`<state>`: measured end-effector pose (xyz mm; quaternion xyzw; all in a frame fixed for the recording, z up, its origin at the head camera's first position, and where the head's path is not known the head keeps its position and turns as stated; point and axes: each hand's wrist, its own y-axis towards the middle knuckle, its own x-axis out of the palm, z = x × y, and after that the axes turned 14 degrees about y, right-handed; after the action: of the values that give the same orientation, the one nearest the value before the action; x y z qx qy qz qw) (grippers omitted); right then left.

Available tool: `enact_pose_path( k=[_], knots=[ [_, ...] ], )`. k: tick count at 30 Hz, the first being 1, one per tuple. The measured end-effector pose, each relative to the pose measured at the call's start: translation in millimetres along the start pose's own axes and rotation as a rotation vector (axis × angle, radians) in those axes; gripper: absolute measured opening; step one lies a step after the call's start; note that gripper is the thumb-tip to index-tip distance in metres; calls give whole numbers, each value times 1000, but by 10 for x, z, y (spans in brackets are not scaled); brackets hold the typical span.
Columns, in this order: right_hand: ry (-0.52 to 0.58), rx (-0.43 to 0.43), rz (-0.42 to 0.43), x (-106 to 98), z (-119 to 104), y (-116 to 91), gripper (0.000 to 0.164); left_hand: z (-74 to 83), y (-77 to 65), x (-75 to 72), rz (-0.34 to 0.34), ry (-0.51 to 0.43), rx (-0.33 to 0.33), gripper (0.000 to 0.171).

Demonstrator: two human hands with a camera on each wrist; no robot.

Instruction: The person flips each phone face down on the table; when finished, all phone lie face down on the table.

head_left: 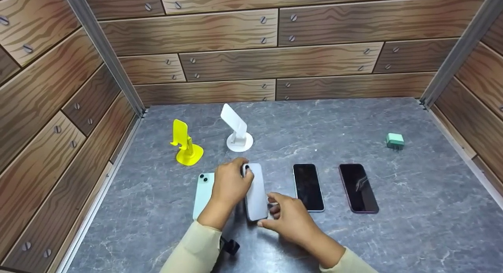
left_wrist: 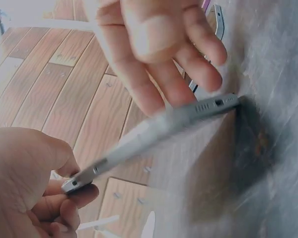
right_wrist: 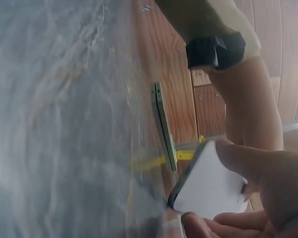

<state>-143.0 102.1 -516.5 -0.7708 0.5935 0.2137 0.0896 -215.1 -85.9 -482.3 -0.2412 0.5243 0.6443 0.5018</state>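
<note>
A pale lilac-white phone [head_left: 257, 194], back side up, is tilted with one edge raised off the tabletop. My left hand [head_left: 232, 182] pinches it near the camera end, thumb on one face and fingers beneath. My right hand [head_left: 289, 218] is at the other end, its thumb by the lower corner and its fingers beside the long edge; whether they press on it is hard to tell. In the left wrist view, the slim side of the phone [left_wrist: 154, 139] shows blurred between both hands. A mint-green phone [head_left: 202, 194] lies back up, partly hidden by my left forearm.
Two dark-screened phones, one with a light frame [head_left: 308, 188] and one reddish-framed [head_left: 358, 188], lie face up on the right. A yellow phone stand [head_left: 188, 147] and a white phone stand [head_left: 237, 133] stand behind. A green charger plug [head_left: 395, 140] sits far right on the grey tabletop [head_left: 432, 226].
</note>
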Motion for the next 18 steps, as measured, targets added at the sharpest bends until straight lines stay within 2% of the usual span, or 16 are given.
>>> enact_pose_path(
  k=[4, 10, 13, 18],
  knots=[
    [-70, 1, -23, -5, 64, 1, 87, -20, -14, 48, -61, -64, -52, 24],
    [-164, -114, 27, 58, 138, 7, 80, -53, -28, 131, -135, -127, -116, 25],
    [-176, -135, 40, 67, 152, 10, 79, -60, -39, 152, -153, -132, -126, 26],
    [-167, -118, 36, 60, 153, 10, 79, -67, -51, 160, -169, -132, -114, 26]
  ],
)
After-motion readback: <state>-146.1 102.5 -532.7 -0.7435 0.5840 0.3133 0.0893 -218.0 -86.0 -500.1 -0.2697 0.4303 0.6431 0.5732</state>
